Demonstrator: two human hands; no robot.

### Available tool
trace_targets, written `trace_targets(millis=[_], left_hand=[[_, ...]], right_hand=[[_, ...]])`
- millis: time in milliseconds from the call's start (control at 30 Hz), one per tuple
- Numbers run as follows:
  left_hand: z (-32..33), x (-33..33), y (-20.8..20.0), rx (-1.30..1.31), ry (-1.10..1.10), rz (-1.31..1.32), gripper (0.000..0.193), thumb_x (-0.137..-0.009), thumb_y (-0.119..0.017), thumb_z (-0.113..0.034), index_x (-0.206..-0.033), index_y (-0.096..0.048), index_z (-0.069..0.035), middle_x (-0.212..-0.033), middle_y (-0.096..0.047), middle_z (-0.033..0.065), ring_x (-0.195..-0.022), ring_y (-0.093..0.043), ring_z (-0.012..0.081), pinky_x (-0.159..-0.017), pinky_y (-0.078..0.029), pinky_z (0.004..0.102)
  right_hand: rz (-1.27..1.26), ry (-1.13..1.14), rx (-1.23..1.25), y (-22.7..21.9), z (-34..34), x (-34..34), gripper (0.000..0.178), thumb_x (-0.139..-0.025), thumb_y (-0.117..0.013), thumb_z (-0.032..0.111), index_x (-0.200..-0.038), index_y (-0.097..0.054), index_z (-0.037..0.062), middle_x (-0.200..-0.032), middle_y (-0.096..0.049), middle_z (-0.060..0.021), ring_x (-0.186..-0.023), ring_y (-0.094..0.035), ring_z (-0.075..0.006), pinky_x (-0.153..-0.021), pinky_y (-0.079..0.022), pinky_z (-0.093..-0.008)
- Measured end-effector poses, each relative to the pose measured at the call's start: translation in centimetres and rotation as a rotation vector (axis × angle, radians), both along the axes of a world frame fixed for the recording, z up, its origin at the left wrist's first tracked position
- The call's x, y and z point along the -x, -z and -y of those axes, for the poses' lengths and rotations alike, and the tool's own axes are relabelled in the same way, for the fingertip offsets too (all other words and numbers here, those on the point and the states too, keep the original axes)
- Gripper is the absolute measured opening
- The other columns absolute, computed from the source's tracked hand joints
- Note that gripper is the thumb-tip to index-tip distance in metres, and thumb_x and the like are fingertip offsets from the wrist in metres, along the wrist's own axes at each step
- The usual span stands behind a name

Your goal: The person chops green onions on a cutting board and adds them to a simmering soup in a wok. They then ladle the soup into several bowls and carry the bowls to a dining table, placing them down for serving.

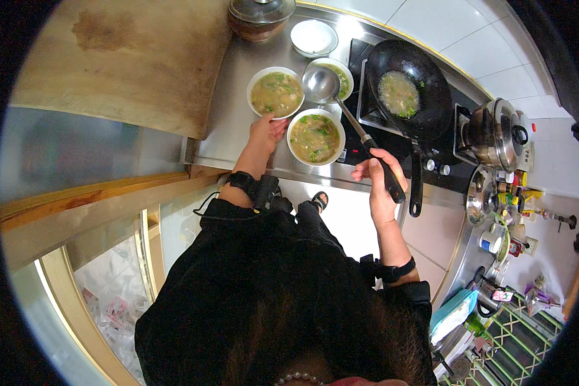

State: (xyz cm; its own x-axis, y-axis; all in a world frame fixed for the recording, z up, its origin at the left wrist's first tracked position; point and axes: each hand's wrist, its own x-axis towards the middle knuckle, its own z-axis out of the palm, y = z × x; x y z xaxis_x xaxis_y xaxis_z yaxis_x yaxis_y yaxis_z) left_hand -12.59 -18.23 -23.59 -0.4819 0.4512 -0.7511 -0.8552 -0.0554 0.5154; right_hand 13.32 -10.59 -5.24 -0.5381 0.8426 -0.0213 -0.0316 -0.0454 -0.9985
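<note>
My left hand [268, 134] is at the near rim of a white bowl of soup [276, 94], its thumb at the edge and its fingers curled below the side. In my right hand [383, 183] is the black handle of a ladle [321, 84]. The ladle's metal head hangs over the gap between the bowls and partly covers a farther soup bowl [342, 72]. Close to my left fingers stands another full soup bowl [316, 137], with green bits on top. Farther right, a black wok [431, 83] holds some of the same soup.
Beyond the bowls are a stacked white bowl [314, 37] and a lidded brown pot [261, 18]. The wok's handle [416, 186] juts toward me beside my right hand. A lidded steel pot [495, 134] stands right, near a metal basin [480, 195] and several bottles [508, 198].
</note>
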Motion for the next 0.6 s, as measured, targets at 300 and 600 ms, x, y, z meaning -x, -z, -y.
trace_targets(millis=[300, 600], left_hand=[[0.1, 1.8, 0.0, 0.099, -0.122, -0.069, 0.032, -0.091, -0.057, -0.034, -0.106, -0.056, -0.006, -0.086, -0.066, 0.0097, -0.068, -0.063, 0.0178, -0.051, -0.045, 0.0277], [-1.2, -0.2, 0.6, -0.195, -0.012, 0.014, 0.032, -0.076, -0.055, -0.012, -0.105, -0.058, 0.002, -0.088, -0.067, 0.0083, -0.049, -0.042, 0.0112, -0.039, -0.032, 0.0224]], right_hand=[[0.029, 0.011, 0.062, 0.7, -0.6, -0.8, 0.025, -0.095, -0.055, 0.012, -0.114, -0.055, -0.0030, -0.077, -0.065, -0.0145, -0.066, -0.065, -0.0204, -0.064, -0.056, -0.0329], [0.032, 0.051, 0.068, -0.2, -1.3, -2.2, 0.028, -0.095, -0.054, 0.017, -0.114, -0.053, -0.0035, -0.074, -0.064, -0.0144, -0.063, -0.064, -0.0213, -0.063, -0.056, -0.0342]])
